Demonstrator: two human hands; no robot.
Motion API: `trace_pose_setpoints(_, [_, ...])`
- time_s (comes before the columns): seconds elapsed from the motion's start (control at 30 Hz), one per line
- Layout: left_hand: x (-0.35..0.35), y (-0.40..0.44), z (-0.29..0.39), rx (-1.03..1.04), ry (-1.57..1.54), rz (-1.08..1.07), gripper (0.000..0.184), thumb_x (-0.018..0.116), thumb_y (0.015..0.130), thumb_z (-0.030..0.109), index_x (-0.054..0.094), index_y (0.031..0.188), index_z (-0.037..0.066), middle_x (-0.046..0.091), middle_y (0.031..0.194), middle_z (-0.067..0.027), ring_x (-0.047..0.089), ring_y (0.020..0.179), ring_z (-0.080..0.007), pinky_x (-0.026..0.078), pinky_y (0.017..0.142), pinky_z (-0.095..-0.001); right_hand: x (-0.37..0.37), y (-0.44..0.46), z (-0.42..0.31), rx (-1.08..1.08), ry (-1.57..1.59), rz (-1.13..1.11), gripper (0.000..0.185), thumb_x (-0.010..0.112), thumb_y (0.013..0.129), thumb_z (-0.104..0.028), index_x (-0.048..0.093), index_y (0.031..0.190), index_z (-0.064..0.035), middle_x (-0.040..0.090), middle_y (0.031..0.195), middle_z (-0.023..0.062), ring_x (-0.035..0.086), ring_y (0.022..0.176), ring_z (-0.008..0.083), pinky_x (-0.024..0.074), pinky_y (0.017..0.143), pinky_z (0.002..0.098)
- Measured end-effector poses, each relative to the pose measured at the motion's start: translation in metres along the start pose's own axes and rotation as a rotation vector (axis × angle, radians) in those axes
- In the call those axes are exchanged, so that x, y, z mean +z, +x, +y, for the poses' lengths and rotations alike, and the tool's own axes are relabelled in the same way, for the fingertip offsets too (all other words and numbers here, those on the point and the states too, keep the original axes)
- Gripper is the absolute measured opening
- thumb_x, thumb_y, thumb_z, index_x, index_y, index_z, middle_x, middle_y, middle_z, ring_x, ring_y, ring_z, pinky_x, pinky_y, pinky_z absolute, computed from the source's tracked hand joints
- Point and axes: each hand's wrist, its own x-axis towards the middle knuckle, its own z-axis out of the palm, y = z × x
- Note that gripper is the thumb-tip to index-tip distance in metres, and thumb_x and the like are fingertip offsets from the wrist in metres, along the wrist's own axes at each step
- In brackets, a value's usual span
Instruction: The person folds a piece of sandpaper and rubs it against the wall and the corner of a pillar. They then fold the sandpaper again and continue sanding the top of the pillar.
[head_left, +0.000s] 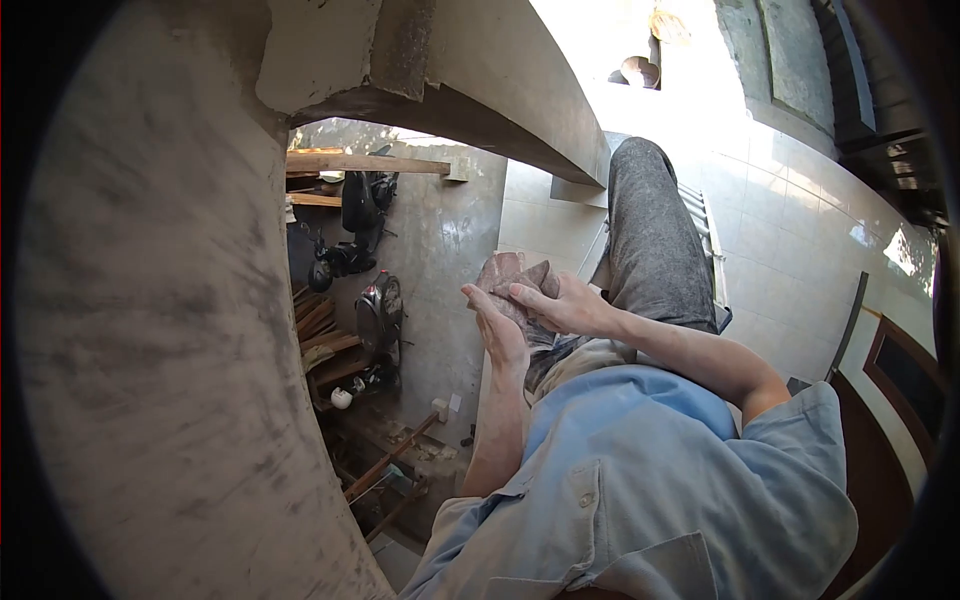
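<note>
A piece of reddish-brown sandpaper (502, 268), bent and dusty, is between my two hands in front of my lap. My left hand (503, 325) supports it from the wall side, with the thumb and fingers around it. From the other side my right hand (572, 303) pinches a raised, folded corner between thumb and finger. Pale dust coats the fingers of both hands. Part of the sheet is hidden behind my fingers.
A smudged plaster wall (170, 300) rises close on the left, joined to a concrete beam (500, 75) overhead. Beside my leg stands a metal ladder (712, 235). Far below are motorbikes (378, 310), timber planks (318, 315) and a tiled floor (770, 270).
</note>
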Motion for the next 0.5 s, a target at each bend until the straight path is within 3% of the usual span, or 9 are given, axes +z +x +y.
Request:
trace_pose_setpoints(0.07, [-0.002,0.002,0.007,0.015,0.032,-0.007,0.080,0.022,0.100,0.062,0.037,0.140,-0.005,0.042,0.140,-0.0171,0.042,0.131,-0.0267,0.029,0.113,-0.0405,0.001,0.002,-0.002,-0.032,-0.058,0.008,0.052,0.053,0.096,-0.048,0.066,0.102,0.0019,0.067,0.076,0.0102,0.059,0.066,0.0147,0.0470,0.059,0.0322])
trace_pose_setpoints(0.13, [-0.001,-0.001,0.012,0.070,0.128,0.005,0.079,0.022,0.100,0.062,0.040,0.138,-0.004,0.044,0.138,-0.0169,0.044,0.129,-0.0265,0.032,0.111,-0.0399,-0.001,0.016,-0.003,0.060,0.085,0.015,0.053,0.055,0.094,-0.049,0.066,0.102,0.0018,0.068,0.081,0.0131,0.061,0.072,0.0175,0.0483,0.065,0.0343])
trace_pose_setpoints(0.2, [-0.012,0.010,0.001,0.074,0.105,0.072,0.079,0.021,0.100,0.062,0.041,0.138,-0.004,0.045,0.137,-0.0164,0.047,0.126,-0.0265,0.035,0.109,-0.0386,0.010,0.004,-0.010,-0.119,0.068,0.009,0.049,0.054,0.095,-0.048,0.067,0.090,-0.0007,0.061,0.068,0.0091,0.057,0.064,0.0154,0.0441,0.058,0.0342])
trace_pose_setpoints(0.27, [-0.021,0.019,-0.008,0.042,0.024,0.086,0.079,0.021,0.100,0.062,0.040,0.138,-0.004,0.045,0.138,-0.0164,0.047,0.126,-0.0268,0.035,0.109,-0.0385,0.008,-0.004,-0.010,-0.112,-0.141,-0.113,0.047,0.052,0.097,-0.045,0.066,0.086,-0.0014,0.058,0.064,0.0072,0.055,0.062,0.0133,0.0422,0.056,0.0328])
trace_pose_setpoints(0.3, [-0.008,0.007,0.011,0.066,-0.065,-0.047,0.078,0.022,0.100,0.062,0.039,0.139,-0.004,0.043,0.140,-0.0159,0.046,0.127,-0.0264,0.035,0.110,-0.0386,0.005,0.001,-0.006,-0.129,-0.189,-0.088,0.048,0.052,0.098,-0.045,0.067,0.085,-0.0012,0.057,0.063,0.0063,0.056,0.062,0.0129,0.0433,0.057,0.0324])
trace_pose_setpoints(0.4, [-0.004,0.003,0.019,0.106,-0.002,0.030,0.079,0.023,0.100,0.063,0.038,0.139,-0.004,0.043,0.141,-0.0159,0.045,0.127,-0.0259,0.036,0.108,-0.0395,0.003,0.018,-0.001,-0.021,0.083,0.071,0.051,0.054,0.096,-0.048,0.066,0.087,0.0010,0.055,0.060,0.0074,0.056,0.059,0.0163,0.0438,0.056,0.0358])
trace_pose_setpoints(0.5, [-0.003,0.002,0.021,0.049,-0.159,0.098,0.078,0.025,0.098,0.066,0.037,0.143,0.003,0.043,0.142,-0.0114,0.043,0.130,-0.0231,0.035,0.110,-0.0393,0.012,0.001,-0.012,-0.210,-0.022,0.056,0.054,0.055,0.095,-0.049,0.065,0.079,0.0016,0.056,0.054,0.0084,0.053,0.049,0.0160,0.0427,0.050,0.0354])
